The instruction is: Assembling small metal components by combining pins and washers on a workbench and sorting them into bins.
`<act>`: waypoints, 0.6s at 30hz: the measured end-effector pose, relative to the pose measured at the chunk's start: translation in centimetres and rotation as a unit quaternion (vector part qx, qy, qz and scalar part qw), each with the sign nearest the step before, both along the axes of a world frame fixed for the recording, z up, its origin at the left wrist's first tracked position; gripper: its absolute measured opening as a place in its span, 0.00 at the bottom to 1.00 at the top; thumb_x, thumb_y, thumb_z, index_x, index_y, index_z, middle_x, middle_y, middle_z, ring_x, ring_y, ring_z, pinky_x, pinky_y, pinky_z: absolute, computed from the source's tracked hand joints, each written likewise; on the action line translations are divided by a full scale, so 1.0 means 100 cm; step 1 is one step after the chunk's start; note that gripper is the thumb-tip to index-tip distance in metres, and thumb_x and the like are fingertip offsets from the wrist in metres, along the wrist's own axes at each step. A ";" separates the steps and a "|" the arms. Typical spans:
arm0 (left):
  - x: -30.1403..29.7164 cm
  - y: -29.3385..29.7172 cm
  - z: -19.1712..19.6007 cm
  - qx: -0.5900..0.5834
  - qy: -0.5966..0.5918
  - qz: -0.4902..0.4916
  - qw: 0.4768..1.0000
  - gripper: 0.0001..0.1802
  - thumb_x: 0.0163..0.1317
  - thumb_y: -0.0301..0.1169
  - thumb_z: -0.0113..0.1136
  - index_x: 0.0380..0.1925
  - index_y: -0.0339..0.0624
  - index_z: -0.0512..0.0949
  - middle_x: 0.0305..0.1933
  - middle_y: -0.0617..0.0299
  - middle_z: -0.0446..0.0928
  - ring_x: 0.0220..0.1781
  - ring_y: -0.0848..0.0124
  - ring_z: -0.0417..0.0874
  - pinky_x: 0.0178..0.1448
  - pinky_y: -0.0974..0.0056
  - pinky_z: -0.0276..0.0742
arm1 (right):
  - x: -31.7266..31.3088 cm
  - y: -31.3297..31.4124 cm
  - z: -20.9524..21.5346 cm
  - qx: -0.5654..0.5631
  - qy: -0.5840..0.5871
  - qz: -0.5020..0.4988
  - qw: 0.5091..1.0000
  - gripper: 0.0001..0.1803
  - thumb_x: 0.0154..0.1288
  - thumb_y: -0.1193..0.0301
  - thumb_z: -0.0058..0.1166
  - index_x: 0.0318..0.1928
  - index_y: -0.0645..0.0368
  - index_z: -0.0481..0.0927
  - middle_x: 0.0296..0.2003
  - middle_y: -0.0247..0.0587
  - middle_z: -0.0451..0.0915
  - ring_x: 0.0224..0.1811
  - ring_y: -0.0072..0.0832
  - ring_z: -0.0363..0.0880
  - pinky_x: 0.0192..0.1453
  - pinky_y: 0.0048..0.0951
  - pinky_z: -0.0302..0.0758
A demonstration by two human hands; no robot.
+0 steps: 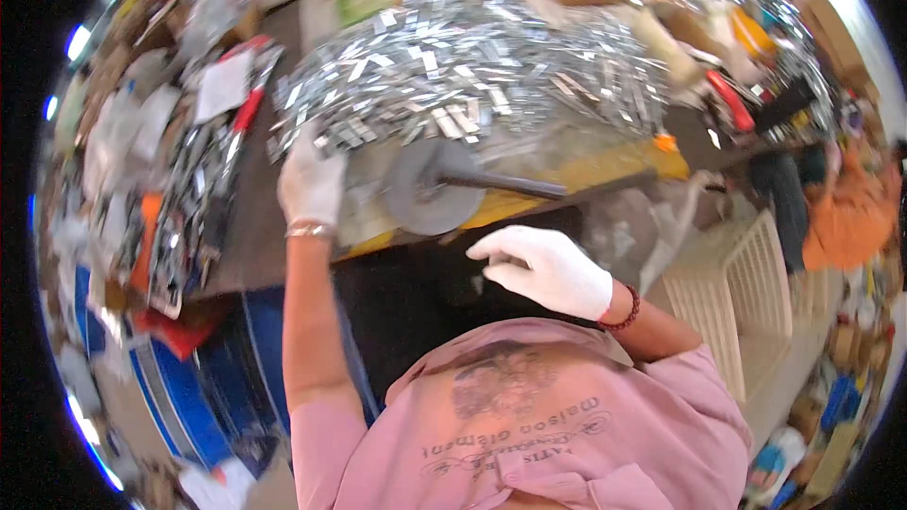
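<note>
White lights [78,42] at left rim; metal strips [425,66] glint; overall blur; edges bowed.

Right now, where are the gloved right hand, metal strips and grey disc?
Gloved right hand [559,269]: head view, back of the glove.
Metal strips [453,71]: head view, pile's middle.
Grey disc [408,194]: head view, flat face.

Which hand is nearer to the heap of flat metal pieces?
Left. The left hand is at the near left edge of the heap, contact too blurred to confirm. The right hand is farther off, on the near side of the dark rod.
</note>
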State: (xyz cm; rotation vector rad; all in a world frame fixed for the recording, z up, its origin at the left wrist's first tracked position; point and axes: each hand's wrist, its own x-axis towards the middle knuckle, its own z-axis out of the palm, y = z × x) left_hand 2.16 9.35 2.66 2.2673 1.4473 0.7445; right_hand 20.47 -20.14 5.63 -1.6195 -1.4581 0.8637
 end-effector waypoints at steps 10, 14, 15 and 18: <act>-0.020 -0.048 0.023 -0.300 -0.356 -0.094 0.880 0.17 0.73 0.24 0.63 0.61 0.36 0.79 0.42 0.61 0.85 0.39 0.77 0.84 0.45 0.70 0.80 | 0.163 -0.043 -0.012 -0.058 -0.391 -0.422 0.816 0.09 0.68 0.62 0.66 0.42 0.52 0.88 0.40 0.47 0.86 0.48 0.48 0.88 0.53 0.48 0.84; -0.009 -0.084 0.030 -0.375 -0.262 -0.160 0.875 0.10 0.71 0.21 0.63 0.51 0.36 0.83 0.42 0.62 0.87 0.40 0.78 0.86 0.43 0.72 0.80 | 0.189 -0.041 -0.014 -0.174 -0.389 -0.418 0.802 0.13 0.68 0.58 0.64 0.44 0.53 0.87 0.42 0.48 0.87 0.49 0.51 0.88 0.55 0.52 0.84; -0.009 -0.090 0.031 -0.372 -0.244 -0.167 0.880 0.10 0.71 0.20 0.65 0.51 0.36 0.83 0.42 0.63 0.87 0.41 0.78 0.86 0.44 0.72 0.81 | 0.195 -0.044 -0.014 -0.191 -0.405 -0.400 0.800 0.14 0.69 0.58 0.63 0.45 0.53 0.87 0.44 0.50 0.88 0.50 0.52 0.88 0.56 0.53 0.84; -0.008 -0.104 0.028 -0.373 -0.239 -0.169 0.880 0.10 0.69 0.18 0.67 0.49 0.36 0.84 0.42 0.64 0.87 0.45 0.77 0.88 0.49 0.70 0.83 | 0.191 -0.048 0.001 -0.217 -0.429 -0.382 0.790 0.13 0.68 0.59 0.61 0.45 0.52 0.87 0.44 0.51 0.89 0.50 0.54 0.89 0.56 0.55 0.84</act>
